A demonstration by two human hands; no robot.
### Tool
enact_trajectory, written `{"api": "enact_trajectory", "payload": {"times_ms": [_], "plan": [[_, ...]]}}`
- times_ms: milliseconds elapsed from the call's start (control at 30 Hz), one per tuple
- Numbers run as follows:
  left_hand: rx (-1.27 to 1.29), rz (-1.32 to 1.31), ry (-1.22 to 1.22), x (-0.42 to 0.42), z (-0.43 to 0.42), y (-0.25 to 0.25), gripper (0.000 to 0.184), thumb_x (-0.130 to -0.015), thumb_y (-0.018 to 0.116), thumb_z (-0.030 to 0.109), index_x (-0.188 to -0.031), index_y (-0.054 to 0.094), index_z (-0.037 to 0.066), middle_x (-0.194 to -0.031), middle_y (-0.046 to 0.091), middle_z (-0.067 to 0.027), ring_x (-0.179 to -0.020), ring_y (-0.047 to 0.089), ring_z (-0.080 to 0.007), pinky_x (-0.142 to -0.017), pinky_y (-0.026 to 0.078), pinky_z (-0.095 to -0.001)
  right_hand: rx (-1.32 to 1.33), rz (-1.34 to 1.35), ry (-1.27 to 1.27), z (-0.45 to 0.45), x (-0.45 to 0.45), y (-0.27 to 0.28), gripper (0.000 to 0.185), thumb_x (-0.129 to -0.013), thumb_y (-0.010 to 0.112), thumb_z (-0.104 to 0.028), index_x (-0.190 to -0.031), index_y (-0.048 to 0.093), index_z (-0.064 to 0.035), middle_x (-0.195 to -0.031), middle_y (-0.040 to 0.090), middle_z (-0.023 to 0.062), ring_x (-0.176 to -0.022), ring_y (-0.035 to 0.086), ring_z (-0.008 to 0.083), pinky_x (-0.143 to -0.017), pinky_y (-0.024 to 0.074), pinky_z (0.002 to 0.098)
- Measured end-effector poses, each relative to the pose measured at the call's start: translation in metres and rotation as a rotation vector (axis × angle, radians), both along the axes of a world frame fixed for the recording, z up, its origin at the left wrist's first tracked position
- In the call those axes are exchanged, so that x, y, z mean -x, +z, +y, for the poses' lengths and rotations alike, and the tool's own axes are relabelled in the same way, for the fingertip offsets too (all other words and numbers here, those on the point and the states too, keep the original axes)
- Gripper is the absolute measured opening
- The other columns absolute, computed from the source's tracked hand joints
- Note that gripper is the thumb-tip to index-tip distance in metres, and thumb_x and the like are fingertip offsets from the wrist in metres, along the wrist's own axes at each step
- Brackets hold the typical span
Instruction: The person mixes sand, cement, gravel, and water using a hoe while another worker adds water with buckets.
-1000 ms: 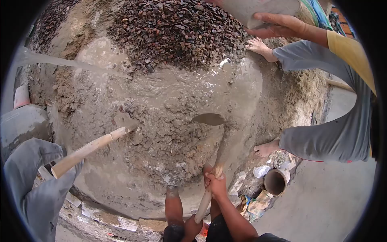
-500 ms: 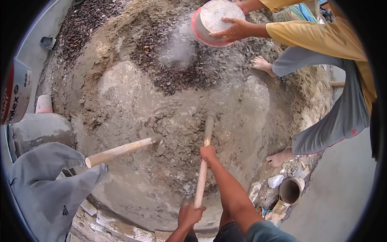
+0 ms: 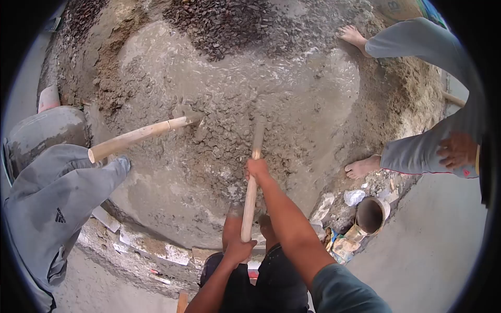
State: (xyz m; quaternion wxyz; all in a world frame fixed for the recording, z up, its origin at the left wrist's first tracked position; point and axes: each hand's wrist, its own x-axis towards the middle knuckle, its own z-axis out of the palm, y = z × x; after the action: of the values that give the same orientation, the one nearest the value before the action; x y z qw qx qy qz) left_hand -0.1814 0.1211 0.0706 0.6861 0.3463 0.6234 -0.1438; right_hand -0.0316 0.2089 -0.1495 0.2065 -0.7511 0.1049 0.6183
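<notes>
Handle (image 3: 249, 211) runs lengthwise away from body, far end in wet mix (image 3: 224, 133); right fingers (image 3: 255, 168) wrapped nearer mix, left fingers (image 3: 244, 247) gripping near end.

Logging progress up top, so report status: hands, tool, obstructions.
Left hand and right hand gripping wooden handle. Its far end sunk in wet mix. Second handle juts from mix at left; another person's bare foot at right.

Smooth wooden handle (image 3: 249, 207), seemingly matt.

head-worn view, facing steeply downward, fairly close, edges perhaps lens-warped
</notes>
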Motion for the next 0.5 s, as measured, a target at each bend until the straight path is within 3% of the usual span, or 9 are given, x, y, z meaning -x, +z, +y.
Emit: {"api": "enact_trajectory", "payload": {"times_ms": [33, 100, 133, 233, 333, 500], "plan": [[-0.064, 0.006, -0.051, -0.004, -0.001, 0.001, 0.06, -0.076, 0.067, 0.004, -0.131, 0.043, -0.003, -0.089, 0.061, -0.0126, -0.073, 0.062, -0.0235, -0.064, 0.05, -0.0346, 0.011, 0.023, -0.007, -0.001, 0.0, 0.0, 0.015, -0.081, 0.054, -0.007, -0.076, 0.057, 0.0061, -0.06, 0.054, 0.0116, -0.043, 0.052, 0.0224, -0.038, 0.0445, 0.0386], [0.106, 0.072, 0.013, -0.014, -0.011, -0.006, 0.045, -0.077, 0.067, 0.007, -0.117, 0.054, -0.008, -0.088, 0.063, -0.0149, -0.071, 0.063, -0.0236, -0.063, 0.05, -0.0356, 0.017, 0.064, -0.011, -0.004, -0.012, -0.011, 0.014, -0.081, 0.057, -0.007, -0.075, 0.057, 0.0057, -0.061, 0.053, 0.0114, -0.044, 0.052, 0.0221, -0.038, 0.0445, 0.0384], [0.014, 0.049, -0.069, -0.02, -0.013, -0.007, 0.031, -0.08, 0.066, 0.012, -0.1, 0.061, -0.01, -0.077, 0.064, -0.0151, -0.07, 0.065, -0.0258, -0.062, 0.05, -0.0359, 0.017, 0.08, 0.014, -0.004, -0.017, -0.017, 0.013, -0.081, 0.058, -0.007, -0.074, 0.056, 0.0046, -0.06, 0.053, 0.0105, -0.044, 0.052, 0.0216, -0.039, 0.0447, 0.0385], [0.17, 0.046, -0.023, -0.048, -0.004, -0.002, 0.027, -0.081, 0.064, 0.016, -0.09, 0.062, -0.009, -0.065, 0.063, -0.0131, -0.062, 0.066, -0.0245, -0.058, 0.05, -0.0354, -0.029, 0.156, 0.022, -0.011, -0.036, -0.036, 0.013, -0.081, 0.061, -0.003, -0.071, 0.052, 0.0, -0.058, 0.048, 0.0073, -0.043, 0.048, 0.0197, -0.039, 0.0453, 0.0381], [0.264, 0.009, 0.076, -0.058, -0.006, -0.002, 0.023, -0.082, 0.063, 0.015, -0.085, 0.062, -0.008, -0.063, 0.062, -0.0128, -0.055, 0.064, -0.021, -0.051, 0.05, -0.0346, -0.052, 0.247, 0.026, -0.012, -0.046, -0.036, 0.016, -0.082, 0.06, -0.002, -0.071, 0.049, -0.0029, -0.059, 0.047, 0.0058, -0.043, 0.046, 0.0179, -0.039, 0.0451, 0.0355], [0.184, 0.021, 0.082, -0.066, -0.016, -0.005, 0.019, -0.082, 0.061, 0.013, -0.08, 0.06, -0.006, -0.061, 0.061, -0.0106, -0.051, 0.062, -0.0186, -0.046, 0.049, -0.0328, -0.096, 0.262, 0.007, -0.016, -0.052, -0.03, 0.013, -0.083, 0.058, -0.001, -0.075, 0.049, -0.0027, -0.06, 0.048, 0.005, -0.045, 0.047, 0.0156, -0.04, 0.045, 0.0331]]}}
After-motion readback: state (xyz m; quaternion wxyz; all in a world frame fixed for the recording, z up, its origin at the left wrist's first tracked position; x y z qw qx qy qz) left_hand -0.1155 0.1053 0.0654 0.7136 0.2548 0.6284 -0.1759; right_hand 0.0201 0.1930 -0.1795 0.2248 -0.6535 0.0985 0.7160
